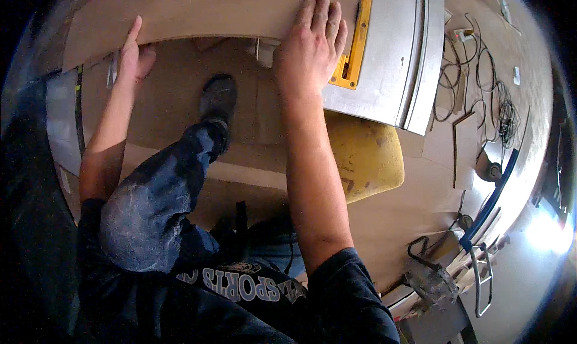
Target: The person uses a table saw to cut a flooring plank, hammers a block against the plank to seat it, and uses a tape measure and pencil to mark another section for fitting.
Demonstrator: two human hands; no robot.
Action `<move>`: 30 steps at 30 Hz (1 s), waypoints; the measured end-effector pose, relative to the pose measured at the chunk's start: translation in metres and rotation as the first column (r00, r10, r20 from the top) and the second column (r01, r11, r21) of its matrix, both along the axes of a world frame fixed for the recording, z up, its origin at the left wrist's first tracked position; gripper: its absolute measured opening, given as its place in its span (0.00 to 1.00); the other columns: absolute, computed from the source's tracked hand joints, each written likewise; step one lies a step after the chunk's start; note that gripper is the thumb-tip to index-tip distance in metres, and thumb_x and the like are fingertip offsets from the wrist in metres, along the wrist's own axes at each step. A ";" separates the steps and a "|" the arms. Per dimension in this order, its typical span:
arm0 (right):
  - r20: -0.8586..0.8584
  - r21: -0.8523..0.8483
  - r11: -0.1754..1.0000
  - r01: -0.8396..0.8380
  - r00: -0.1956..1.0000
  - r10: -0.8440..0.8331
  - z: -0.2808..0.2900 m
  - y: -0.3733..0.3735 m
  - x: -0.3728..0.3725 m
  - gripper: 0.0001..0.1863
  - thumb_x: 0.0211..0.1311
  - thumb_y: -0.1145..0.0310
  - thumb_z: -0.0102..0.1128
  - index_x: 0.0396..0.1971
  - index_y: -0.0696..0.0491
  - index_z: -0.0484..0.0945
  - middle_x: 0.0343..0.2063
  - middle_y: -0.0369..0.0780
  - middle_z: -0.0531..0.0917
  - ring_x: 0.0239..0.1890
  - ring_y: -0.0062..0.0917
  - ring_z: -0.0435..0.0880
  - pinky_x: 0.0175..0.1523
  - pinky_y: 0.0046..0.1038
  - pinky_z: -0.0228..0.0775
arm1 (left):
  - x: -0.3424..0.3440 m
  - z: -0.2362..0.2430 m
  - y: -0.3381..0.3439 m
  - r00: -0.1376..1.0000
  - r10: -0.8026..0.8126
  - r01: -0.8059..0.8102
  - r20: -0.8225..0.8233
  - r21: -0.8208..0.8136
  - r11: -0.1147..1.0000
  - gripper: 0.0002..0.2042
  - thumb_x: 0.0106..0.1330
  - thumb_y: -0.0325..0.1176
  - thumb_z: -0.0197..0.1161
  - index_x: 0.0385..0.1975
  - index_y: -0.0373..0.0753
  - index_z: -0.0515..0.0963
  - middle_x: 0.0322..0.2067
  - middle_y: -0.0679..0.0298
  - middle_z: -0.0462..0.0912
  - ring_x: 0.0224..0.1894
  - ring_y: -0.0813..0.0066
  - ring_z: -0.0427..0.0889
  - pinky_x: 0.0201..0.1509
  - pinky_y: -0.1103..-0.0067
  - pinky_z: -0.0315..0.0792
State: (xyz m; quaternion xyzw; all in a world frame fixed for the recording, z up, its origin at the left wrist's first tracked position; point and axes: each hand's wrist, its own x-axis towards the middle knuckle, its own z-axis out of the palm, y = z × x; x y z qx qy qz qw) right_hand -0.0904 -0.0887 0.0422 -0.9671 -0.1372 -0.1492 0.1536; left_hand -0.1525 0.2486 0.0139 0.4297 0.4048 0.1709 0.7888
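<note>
A large flat brown board (198, 10) spans the top of the view, its near edge facing me. My left hand (135, 60) grips that edge toward the left end, thumb stretched over the top face and the other fingers partly hidden. Farther right, my right hand (311, 49) lies flat on the board with its fingers extended and pointing away from me. Just beside it runs a yellow strip (362, 28) with a bracket-like end, on a grey metal machine table (390, 58) that has a long groove.
Below the metal table juts a yellow panel (366, 158) with worn patches. Tangled black cables (506, 115) lie on the floor to the right. A blue bar (490, 203), a bent metal handle (481, 284) and scraps fill the lower right. My shoe (218, 97) is under the board's edge.
</note>
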 end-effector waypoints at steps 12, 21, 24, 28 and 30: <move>0.279 0.272 0.898 -0.347 0.921 0.272 0.086 -0.127 -0.051 0.34 0.59 0.62 0.68 0.64 0.59 0.69 0.65 0.52 0.72 0.69 0.48 0.68 0.72 0.46 0.56 | -0.053 0.014 0.032 0.993 0.066 -0.049 0.100 -0.164 0.985 0.24 0.76 0.46 0.55 0.66 0.39 0.68 0.64 0.64 0.73 0.66 0.65 0.70 0.72 0.66 0.62; -0.346 0.426 0.882 -0.203 0.864 0.366 0.017 -0.233 0.378 0.27 0.80 0.50 0.39 0.68 0.49 0.69 0.62 0.47 0.77 0.63 0.35 0.76 0.68 0.34 0.65 | 0.023 0.046 0.068 0.934 0.184 -0.155 0.306 -0.116 0.981 0.21 0.74 0.40 0.60 0.63 0.39 0.71 0.61 0.62 0.75 0.64 0.63 0.71 0.70 0.65 0.66; -0.726 0.236 0.970 -0.054 0.654 0.213 -0.020 -0.192 0.416 0.38 0.74 0.39 0.39 0.70 0.54 0.66 0.64 0.49 0.75 0.66 0.36 0.73 0.70 0.37 0.60 | 0.017 0.067 0.068 0.938 0.207 -0.197 0.279 -0.064 0.978 0.22 0.74 0.40 0.61 0.63 0.38 0.70 0.61 0.60 0.75 0.64 0.63 0.72 0.69 0.64 0.68; -0.810 -0.160 0.986 -0.039 0.577 -0.109 -0.016 -0.153 0.435 0.54 0.60 0.22 0.44 0.65 0.61 0.70 0.63 0.50 0.74 0.67 0.35 0.70 0.71 0.40 0.55 | 0.017 0.093 0.074 0.926 0.226 -0.244 0.304 0.023 0.969 0.22 0.75 0.41 0.58 0.64 0.37 0.68 0.61 0.59 0.75 0.64 0.62 0.72 0.69 0.64 0.69; -0.853 -0.053 0.998 0.020 0.519 -0.055 -0.016 -0.163 0.433 0.52 0.62 0.25 0.46 0.65 0.61 0.70 0.63 0.50 0.74 0.66 0.35 0.71 0.71 0.39 0.56 | 0.007 0.085 0.093 0.906 0.064 -0.087 0.419 0.037 0.996 0.22 0.76 0.40 0.57 0.64 0.37 0.68 0.62 0.59 0.75 0.64 0.63 0.72 0.70 0.65 0.68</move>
